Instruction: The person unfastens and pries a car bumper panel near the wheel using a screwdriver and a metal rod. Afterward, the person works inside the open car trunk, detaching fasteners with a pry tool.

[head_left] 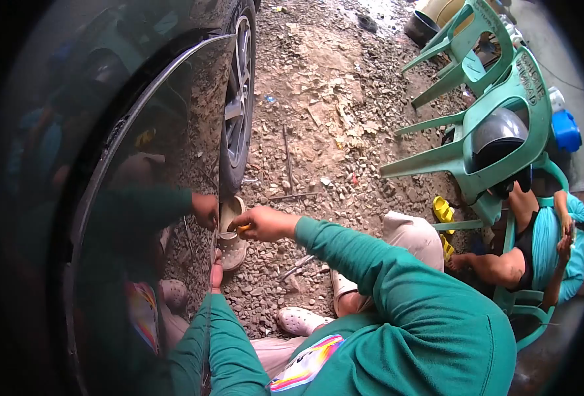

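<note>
My right hand [265, 223] is closed around a small orange-yellow object [243, 228], of which only a bit shows; its kind is unclear. It is close to the lower edge of a dark, glossy car panel [153, 132], which mirrors my arm. Lower down, my left hand [216, 270] is at the same panel edge, its fingers mostly hidden, so I cannot tell what they do. Just beyond my hands is a beige clog [232, 252], close to the car wheel [239, 99].
Thin metal rods [288, 158] lie on the gravel [318, 99]. To the right stand green plastic chairs [463, 148], one bearing a grey helmet [499, 132]. A person in a light-blue shirt [549, 244] sits nearby, beside yellow clogs [443, 212].
</note>
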### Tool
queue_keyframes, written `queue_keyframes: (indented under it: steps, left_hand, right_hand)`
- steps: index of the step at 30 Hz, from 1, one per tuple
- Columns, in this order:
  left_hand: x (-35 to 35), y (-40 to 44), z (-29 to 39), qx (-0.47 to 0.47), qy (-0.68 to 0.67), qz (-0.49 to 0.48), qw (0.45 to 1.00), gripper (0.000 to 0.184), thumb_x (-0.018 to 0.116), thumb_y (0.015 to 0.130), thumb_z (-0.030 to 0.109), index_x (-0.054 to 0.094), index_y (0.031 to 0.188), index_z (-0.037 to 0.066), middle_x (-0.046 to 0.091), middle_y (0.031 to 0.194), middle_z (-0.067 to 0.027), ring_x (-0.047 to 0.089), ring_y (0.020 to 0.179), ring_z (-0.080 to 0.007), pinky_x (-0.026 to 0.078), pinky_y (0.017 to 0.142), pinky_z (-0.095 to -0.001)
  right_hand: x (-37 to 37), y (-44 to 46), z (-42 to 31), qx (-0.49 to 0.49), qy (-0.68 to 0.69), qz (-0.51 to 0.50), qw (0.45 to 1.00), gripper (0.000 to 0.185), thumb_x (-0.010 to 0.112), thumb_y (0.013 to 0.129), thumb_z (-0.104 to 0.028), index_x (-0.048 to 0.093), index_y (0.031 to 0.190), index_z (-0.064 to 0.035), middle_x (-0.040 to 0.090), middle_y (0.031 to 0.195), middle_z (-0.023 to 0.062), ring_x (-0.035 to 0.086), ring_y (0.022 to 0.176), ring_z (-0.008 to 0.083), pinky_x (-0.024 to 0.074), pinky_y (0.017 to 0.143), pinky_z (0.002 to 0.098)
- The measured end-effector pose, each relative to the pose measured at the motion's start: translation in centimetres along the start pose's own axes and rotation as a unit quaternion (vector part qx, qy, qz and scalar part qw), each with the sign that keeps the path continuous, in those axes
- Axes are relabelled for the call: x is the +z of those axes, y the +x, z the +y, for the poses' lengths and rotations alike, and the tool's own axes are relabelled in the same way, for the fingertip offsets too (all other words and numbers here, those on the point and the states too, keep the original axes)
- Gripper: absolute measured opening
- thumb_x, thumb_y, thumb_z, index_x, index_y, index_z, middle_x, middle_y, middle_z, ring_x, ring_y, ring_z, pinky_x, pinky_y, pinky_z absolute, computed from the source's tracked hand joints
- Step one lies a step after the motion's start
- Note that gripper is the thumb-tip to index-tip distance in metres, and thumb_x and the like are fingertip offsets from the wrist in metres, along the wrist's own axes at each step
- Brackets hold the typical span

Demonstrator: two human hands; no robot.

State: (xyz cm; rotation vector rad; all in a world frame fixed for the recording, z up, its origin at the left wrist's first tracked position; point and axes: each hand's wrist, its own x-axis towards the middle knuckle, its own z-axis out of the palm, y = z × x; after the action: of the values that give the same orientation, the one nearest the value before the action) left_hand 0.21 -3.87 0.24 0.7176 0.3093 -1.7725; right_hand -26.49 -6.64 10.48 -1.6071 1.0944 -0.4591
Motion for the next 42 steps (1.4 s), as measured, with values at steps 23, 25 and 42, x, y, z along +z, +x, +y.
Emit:
queue_keyframes:
  steps: [23, 25, 42]
  left_hand:
    - [-1.5, 0.9, 0.7, -0.108, -0.089, -0.179, 0.974, 0.02, 0.048, 0.092, 0.02, 0.055, 0.104, 0.006, 0.032, 0.074, -0.0001, 0.03, 0.068, -0.0145, 0.025, 0.055, -0.0283]
    - [-2.0, 1.1, 0.7, -0.093, -0.081, -0.167, 0.978, 0.02, 0.047, 0.092, 0.021, 0.055, 0.104, 0.006, 0.033, 0.074, -0.0006, 0.03, 0.068, -0.015, 0.025, 0.055, -0.0287]
    - [-4.8, 2.7, 1.7, -0.109, -0.097, -0.153, 0.977, 0.023, 0.046, 0.094, 0.022, 0.054, 0.107, 0.005, 0.039, 0.076, -0.001, 0.031, 0.066, -0.0137, 0.027, 0.056, -0.0287]
  right_hand:
    - [-2.8, 3.3, 0.3, -0.126, -0.164, 0.015, 0.978, 0.022, 0.068, 0.083, -0.015, 0.069, 0.105, -0.0106, 0.069, 0.095, 0.0131, 0.065, 0.091, 0.0355, 0.052, 0.079, 0.0437]
    - [-2.6, 3.2, 0.2, -0.139, -0.17, 0.012, 0.976, 0.021, 0.068, 0.083, -0.016, 0.069, 0.104, -0.0107, 0.068, 0.094, 0.0127, 0.065, 0.091, 0.0352, 0.052, 0.079, 0.0435]
    - [0.3, 2.0, -0.3, -0.077, -0.147, 0.08, 0.983, 0.028, 0.07, 0.083, -0.018, 0.069, 0.111, -0.0154, 0.065, 0.099, 0.0125, 0.064, 0.094, 0.0356, 0.0524, 0.081, 0.043]
